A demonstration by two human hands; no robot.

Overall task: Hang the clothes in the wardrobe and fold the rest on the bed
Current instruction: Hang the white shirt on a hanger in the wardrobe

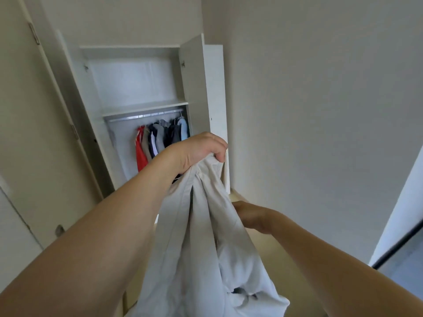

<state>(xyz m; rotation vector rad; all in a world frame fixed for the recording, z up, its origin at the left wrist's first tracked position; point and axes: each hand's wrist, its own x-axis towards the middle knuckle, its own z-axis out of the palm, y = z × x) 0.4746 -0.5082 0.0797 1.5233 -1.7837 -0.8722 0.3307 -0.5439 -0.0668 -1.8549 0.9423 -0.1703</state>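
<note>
A: One garment is in hand, the rest already up. Start at the left: what's there?

B: The tall white laminate wardrobe [146,92] with both doors swung open. Under its shelf runs a silver metal hanging rail [146,116], and a row of hung clothes in red, beige, navy, grey and pale blue [160,139] crowds the right part of it. The left stretch of rail looks bare.

A: And the hands?

B: The left hand [201,148] is raised in front of the wardrobe, fingers curled tight round the top of a pale grey-white cotton shirt [206,236], which hangs down from that fist in long folds towards the bottom of the view. The right hand [248,215] is lower and just beside the cloth, partly behind it; I cannot tell whether it pinches the fabric or only touches it.

A: Is there a hanger in it?

B: Something dark shows under the left wrist, too hidden to name.

A: So how to hang it well?

B: I'd judge: keep the top grip firm, let the right hand smooth the body straight, and aim for the free rail on the left so the hook seats without snagging the neighbours.
</note>
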